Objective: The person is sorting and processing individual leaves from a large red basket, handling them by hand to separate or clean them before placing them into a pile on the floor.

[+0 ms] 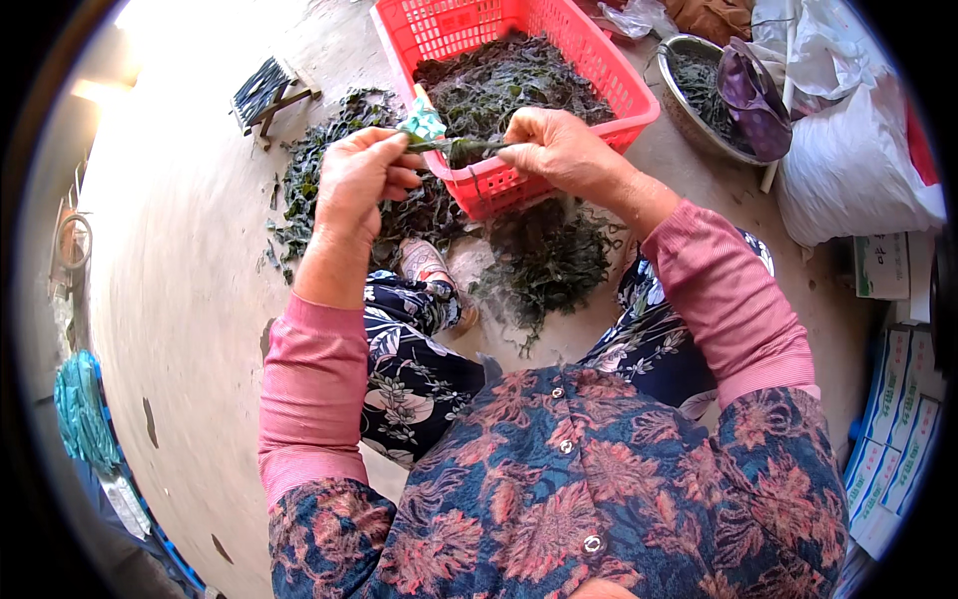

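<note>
A strip of dark green seaweed is stretched between my two hands, above the near rim of a red plastic basket. My left hand pinches its left end with thumb and fingers. At the other end my right hand is closed on it, thumb toward me. Inside the basket lies a heap of dark seaweed. A pale green patterned piece shows at the basket's left rim, close to my left fingers; I cannot tell what it is.
Loose seaweed spreads over the floor left of the basket, and another clump lies between my feet. A small folding stool stands at far left. Right of the basket are a metal basin, white sacks and stacked boxes.
</note>
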`<state>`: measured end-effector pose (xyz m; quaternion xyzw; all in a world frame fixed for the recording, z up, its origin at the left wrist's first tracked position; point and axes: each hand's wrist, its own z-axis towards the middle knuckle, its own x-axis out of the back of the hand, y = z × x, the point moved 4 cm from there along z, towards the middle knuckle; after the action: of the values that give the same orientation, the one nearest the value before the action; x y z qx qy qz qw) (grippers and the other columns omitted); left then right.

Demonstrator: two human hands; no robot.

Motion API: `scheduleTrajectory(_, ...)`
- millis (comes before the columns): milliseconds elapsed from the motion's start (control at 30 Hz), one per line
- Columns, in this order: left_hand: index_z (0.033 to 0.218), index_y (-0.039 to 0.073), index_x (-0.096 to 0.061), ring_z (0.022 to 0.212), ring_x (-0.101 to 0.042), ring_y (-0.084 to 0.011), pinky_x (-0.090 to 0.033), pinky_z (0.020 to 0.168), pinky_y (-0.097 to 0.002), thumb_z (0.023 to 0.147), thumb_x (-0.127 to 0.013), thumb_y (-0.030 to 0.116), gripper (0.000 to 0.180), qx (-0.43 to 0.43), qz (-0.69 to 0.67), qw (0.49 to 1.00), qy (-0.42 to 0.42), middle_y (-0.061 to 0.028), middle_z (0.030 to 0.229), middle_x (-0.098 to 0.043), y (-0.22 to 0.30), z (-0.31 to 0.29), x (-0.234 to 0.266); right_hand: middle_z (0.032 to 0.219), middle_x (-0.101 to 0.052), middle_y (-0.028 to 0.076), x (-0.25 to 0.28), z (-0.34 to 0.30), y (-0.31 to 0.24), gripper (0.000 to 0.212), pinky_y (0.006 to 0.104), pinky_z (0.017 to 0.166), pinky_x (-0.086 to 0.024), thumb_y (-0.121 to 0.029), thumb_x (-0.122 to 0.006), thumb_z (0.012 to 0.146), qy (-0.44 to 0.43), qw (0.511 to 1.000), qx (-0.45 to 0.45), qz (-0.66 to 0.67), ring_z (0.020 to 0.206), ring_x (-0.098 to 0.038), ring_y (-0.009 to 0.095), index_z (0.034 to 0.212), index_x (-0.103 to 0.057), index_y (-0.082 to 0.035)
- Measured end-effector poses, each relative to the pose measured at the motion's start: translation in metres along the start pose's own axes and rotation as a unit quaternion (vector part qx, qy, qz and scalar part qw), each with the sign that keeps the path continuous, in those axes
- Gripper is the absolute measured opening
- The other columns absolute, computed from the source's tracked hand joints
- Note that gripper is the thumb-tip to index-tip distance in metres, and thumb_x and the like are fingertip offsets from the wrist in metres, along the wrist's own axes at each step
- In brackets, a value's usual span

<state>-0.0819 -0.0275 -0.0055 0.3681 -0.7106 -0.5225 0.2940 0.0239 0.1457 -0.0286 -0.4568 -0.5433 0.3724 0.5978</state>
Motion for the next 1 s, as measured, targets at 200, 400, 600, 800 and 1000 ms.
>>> scheduleTrajectory(200,0.080,0.003,-0.056,0.045,-0.051,-0.0079,-0.037,0.036,-0.0192,0.083,-0.051,0.013,0.011,0.014,0.227,0.967,0.111,-0.0036,0.061,-0.057,-0.035,0.027,0.032,0.070,-0.058,0.013,-0.019,0.022,0.032,0.013,0.0350,0.061,-0.043,-0.015,-0.055,0.078,0.033,0.990,0.006,-0.139,0.065,-0.057,0.025,0.081,-0.054,-0.002)
scheduleTrajectory(400,0.083,0.001,-0.063,0.078,-0.062,-0.0292,-0.050,0.066,-0.0383,0.074,-0.054,0.017,0.020,-0.079,0.650,0.742,0.142,-0.0176,0.082,-0.062,-0.057,0.053,0.034,0.083,-0.061,0.017,-0.049,0.026,0.030,0.018,0.0424,0.069,-0.046,-0.014,-0.051,0.076,-0.020,0.907,-0.008,-0.421,0.081,-0.059,0.033,0.091,-0.054,-0.004)
scheduleTrajectory(600,0.082,0.002,-0.064,0.085,-0.059,-0.0344,-0.048,0.075,-0.0396,0.071,-0.049,0.009,0.020,-0.005,0.701,0.708,0.087,-0.0209,0.088,-0.061,-0.072,0.052,0.033,0.089,-0.062,0.014,-0.054,0.018,0.014,0.022,0.0387,0.074,-0.045,-0.011,-0.051,0.071,-0.165,0.902,-0.032,-0.399,0.087,-0.059,0.028,0.089,-0.063,-0.011)
scheduleTrajectory(800,0.087,0.006,-0.066,0.089,-0.061,-0.0271,-0.049,0.075,-0.0342,0.077,-0.051,0.011,0.019,0.063,0.727,0.662,0.169,-0.0165,0.094,-0.062,-0.055,0.048,0.067,0.075,-0.061,0.012,-0.034,0.003,0.016,0.014,0.0362,0.068,-0.047,-0.013,-0.053,0.073,-0.163,0.933,-0.016,-0.320,0.073,-0.060,0.024,0.080,-0.063,-0.007)
scheduleTrajectory(1000,0.114,0.004,-0.049,0.096,-0.056,-0.0314,-0.044,0.081,-0.0377,0.075,-0.058,0.028,0.047,-0.070,0.544,0.797,0.254,-0.0192,0.105,-0.057,-0.025,0.047,0.073,0.078,-0.058,0.005,0.004,0.003,0.001,0.008,0.0254,0.068,-0.049,-0.011,-0.052,0.084,-0.044,0.902,-0.115,0.414,0.074,-0.058,0.011,0.087,-0.051,-0.005)
